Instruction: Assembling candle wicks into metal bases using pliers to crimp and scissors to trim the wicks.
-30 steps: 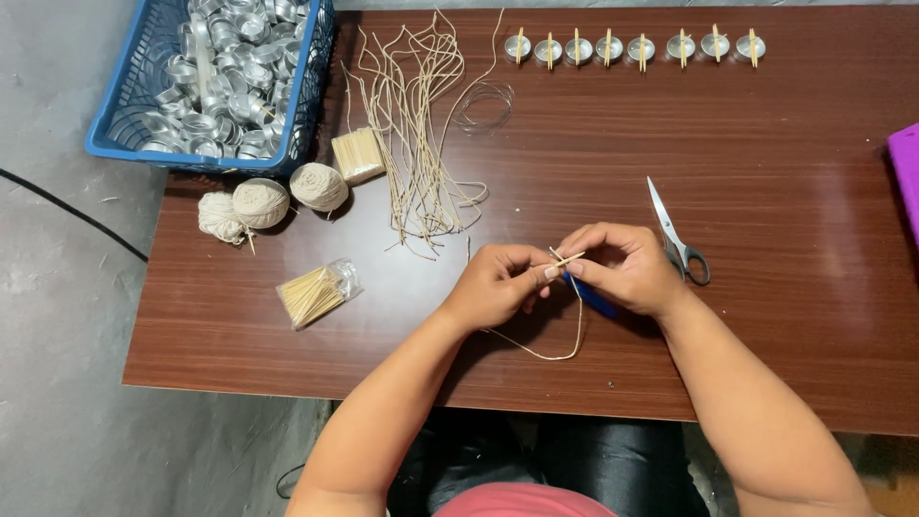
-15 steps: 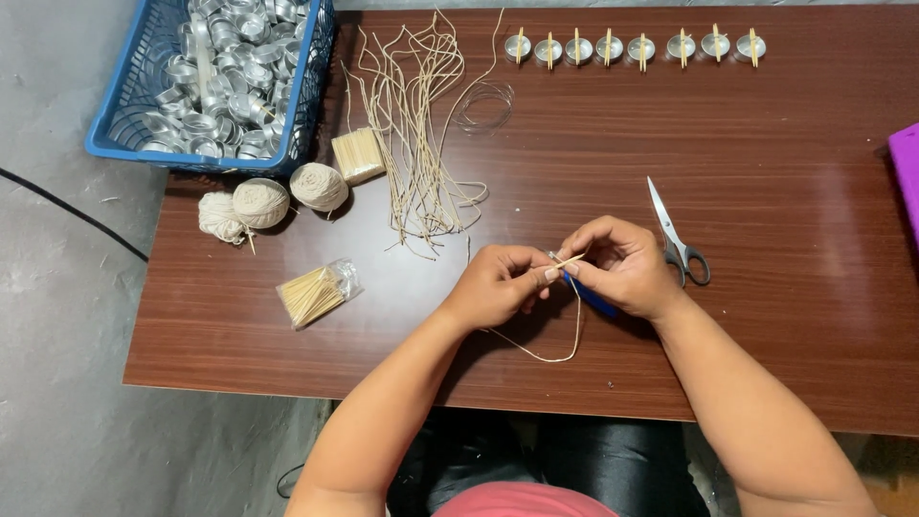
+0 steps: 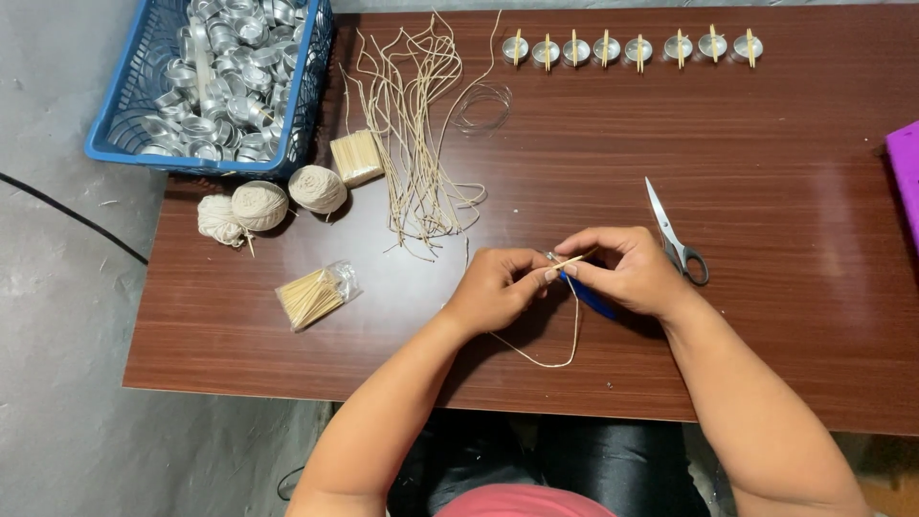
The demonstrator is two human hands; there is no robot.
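Note:
Over the brown table (image 3: 785, 316), my left hand (image 3: 493, 287) and my right hand (image 3: 627, 273) meet with their fingertips together. Between them they pinch a short wooden stick (image 3: 567, 262) and a length of waxed cream string (image 3: 560, 345), which loops down toward the near edge. A blue object (image 3: 591, 299) lies under my right hand, mostly hidden. What the string does at the stick is covered by my fingers.
A blue basket (image 3: 124, 144) of small metal cups sits far left. Beside it are balls of twine (image 3: 278, 196), a bundle of sticks (image 3: 356, 155) and a bag of sticks (image 3: 311, 295). Cut strings (image 3: 416, 144) lie mid-table, scissors (image 3: 675, 235) right, finished cups (image 3: 632, 48) in a far row, a purple thing (image 3: 905, 172) at the edge.
My fingers have shifted slightly on the stick and string; both hands stay in the same place. Nothing else on the table has moved.

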